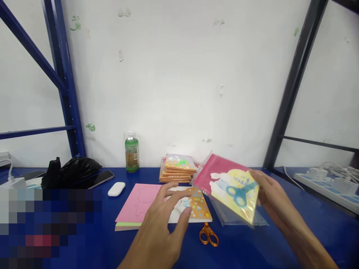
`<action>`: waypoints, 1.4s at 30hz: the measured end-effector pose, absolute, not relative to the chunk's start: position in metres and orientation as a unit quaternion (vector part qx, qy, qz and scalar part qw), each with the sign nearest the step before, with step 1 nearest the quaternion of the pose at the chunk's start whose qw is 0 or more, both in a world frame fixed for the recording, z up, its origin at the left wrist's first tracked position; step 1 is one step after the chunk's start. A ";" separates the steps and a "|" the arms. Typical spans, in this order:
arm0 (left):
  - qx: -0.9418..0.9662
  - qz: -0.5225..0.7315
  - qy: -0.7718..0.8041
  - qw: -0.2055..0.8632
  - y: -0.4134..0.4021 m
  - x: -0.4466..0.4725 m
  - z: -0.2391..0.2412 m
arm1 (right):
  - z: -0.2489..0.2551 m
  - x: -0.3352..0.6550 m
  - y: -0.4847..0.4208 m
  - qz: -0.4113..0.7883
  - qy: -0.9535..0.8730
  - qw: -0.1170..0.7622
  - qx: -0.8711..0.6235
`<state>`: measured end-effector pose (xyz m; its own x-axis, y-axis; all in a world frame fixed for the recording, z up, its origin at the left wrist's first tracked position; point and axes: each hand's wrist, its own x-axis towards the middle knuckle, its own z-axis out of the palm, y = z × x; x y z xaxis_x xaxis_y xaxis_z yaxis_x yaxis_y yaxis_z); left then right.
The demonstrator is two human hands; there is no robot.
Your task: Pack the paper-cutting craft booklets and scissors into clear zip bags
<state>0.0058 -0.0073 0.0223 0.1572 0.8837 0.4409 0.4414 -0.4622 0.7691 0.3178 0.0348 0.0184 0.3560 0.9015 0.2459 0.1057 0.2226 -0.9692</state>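
Note:
My right hand (273,200) holds up a clear plastic packet of coloured paper (228,185), pink at its back, with a yellow card printed with blue scissors in front. My left hand (161,228) hovers open, fingers spread, over a white booklet with an orange patterned cover (198,207) lying on the blue table (280,246). A pink sheet (137,205) lies beside the booklet on a thin stack with a green layer. Orange-handled scissors (208,235) lie just in front of the booklet, right of my left hand.
A stack of orange paper packets (177,169) and a green bottle (131,152) stand near the wall. A white case (116,188), a phone (101,178) and a black bag (71,170) lie at left. Power strips with cables (328,181) sit far right. Blue and black rack posts flank the table.

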 end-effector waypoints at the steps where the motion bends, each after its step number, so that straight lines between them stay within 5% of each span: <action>1: 0.710 0.463 0.457 0.269 -0.009 0.011 0.020 | 0.017 0.310 0.028 0.364 -0.463 0.615 -0.524; 8: 0.573 0.437 0.383 0.578 0.001 0.020 0.010 | 0.015 0.268 0.013 0.494 -0.461 0.553 -0.488; 12: 0.485 0.443 0.365 0.660 0.007 0.012 0.012 | 0.006 0.255 0.019 0.552 -0.426 0.541 -0.470; 18: 0.436 0.464 0.395 0.662 0.010 0.005 0.019 | 0.006 0.244 0.016 0.667 -0.376 0.530 -0.363; 27: 0.400 0.422 0.389 0.715 0.012 0.006 0.016 | 0.009 0.237 0.010 0.663 -0.403 0.498 -0.386; 35: 0.410 0.428 0.424 0.685 0.021 -0.016 0.020 | 0.010 0.280 0.021 0.452 -0.503 0.536 -0.504; 42: 0.408 0.433 0.403 0.695 0.025 -0.019 0.021 | -0.002 0.258 0.020 0.465 -0.622 0.349 -0.524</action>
<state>-0.0187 0.0248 0.0209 0.2999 0.9311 -0.2077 -0.2736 0.2925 0.9163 0.2582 0.0199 -0.0021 -0.2077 0.9768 -0.0531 0.3274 0.0183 -0.9447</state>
